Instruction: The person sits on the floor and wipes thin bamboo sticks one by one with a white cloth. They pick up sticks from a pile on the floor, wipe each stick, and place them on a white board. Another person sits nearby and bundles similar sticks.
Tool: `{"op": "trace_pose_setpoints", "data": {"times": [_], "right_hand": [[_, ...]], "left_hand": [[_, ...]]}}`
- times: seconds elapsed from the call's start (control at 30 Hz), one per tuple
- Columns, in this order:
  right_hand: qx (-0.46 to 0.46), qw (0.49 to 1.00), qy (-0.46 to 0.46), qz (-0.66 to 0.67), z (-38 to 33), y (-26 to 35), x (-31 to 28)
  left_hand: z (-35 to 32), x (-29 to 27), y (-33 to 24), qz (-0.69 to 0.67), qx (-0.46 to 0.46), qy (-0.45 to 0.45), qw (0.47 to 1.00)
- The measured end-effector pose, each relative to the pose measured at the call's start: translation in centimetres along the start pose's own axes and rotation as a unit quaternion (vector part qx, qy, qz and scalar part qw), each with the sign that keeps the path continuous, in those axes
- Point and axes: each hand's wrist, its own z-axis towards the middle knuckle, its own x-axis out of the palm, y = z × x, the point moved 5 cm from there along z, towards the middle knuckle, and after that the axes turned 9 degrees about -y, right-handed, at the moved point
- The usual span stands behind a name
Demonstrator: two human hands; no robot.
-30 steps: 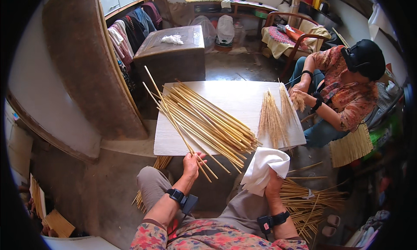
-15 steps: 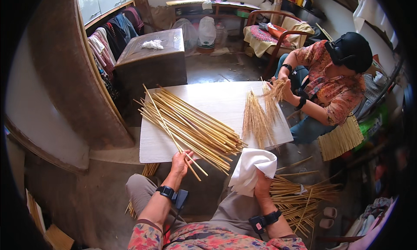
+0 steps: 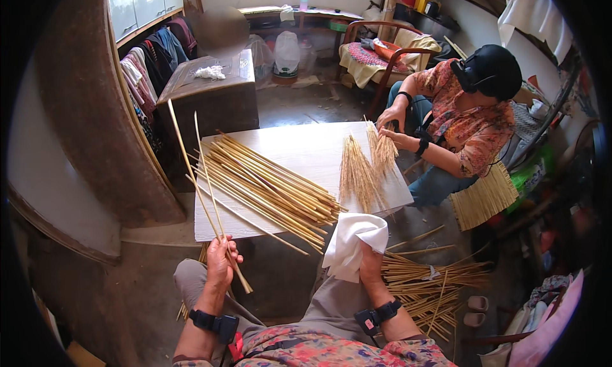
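Left hand (image 3: 220, 263) grips two stalks (image 3: 217, 223), right hand (image 3: 371, 262) clutches white cloth (image 3: 354, 236), and between them a stalk heap (image 3: 271, 185) overhangs the table's (image 3: 299, 147) near edge, plumes (image 3: 358, 176) rightward!

We hold two long, slender, straw-yellow stalks (image 3: 180, 134), slanting, spread apart at their far tips; right of them, a loosely bunched white cloth (image 3: 352, 242).

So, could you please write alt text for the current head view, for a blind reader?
A person's left hand holds two long stalks and the right hand a white cloth, before a pale table. On the table lie a pile of yellow stalks and two feathery tan bundles; a co-worker at right handles the farther bundle.
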Motion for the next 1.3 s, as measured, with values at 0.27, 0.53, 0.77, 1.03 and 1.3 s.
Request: {"op": "trace_pose_setpoints", "data": {"times": [0.27, 0.53, 0.77, 1.03, 1.3], "right_hand": [[-0.022, 0.999, -0.011, -0.027, 0.0, -0.6, -0.2], [-0.053, 0.998, -0.038, -0.008, 0.0, -1.2, -0.5], [-0.007, 0.999, -0.026, -0.034, -0.3, -0.5, -0.6], [-0.031, 0.997, -0.002, -0.075, -0.1, -0.2, -0.6], [-0.061, 0.994, -0.009, -0.087, 0.5, -1.5, -1.6]], "left_hand": [[-2.6, -2.1, -1.1, 0.062, -0.021, -0.014, 0.998], [0.1, -2.4, 2.5, 0.052, 0.025, -0.074, 0.996], [4.8, -1.1, 5.1, 0.101, 0.067, -0.112, 0.986], [9.8, -0.3, 8.9, 0.118, -0.009, -0.121, 0.986], [11.9, 1.0, 9.1, 0.081, -0.026, -0.064, 0.994]]}}
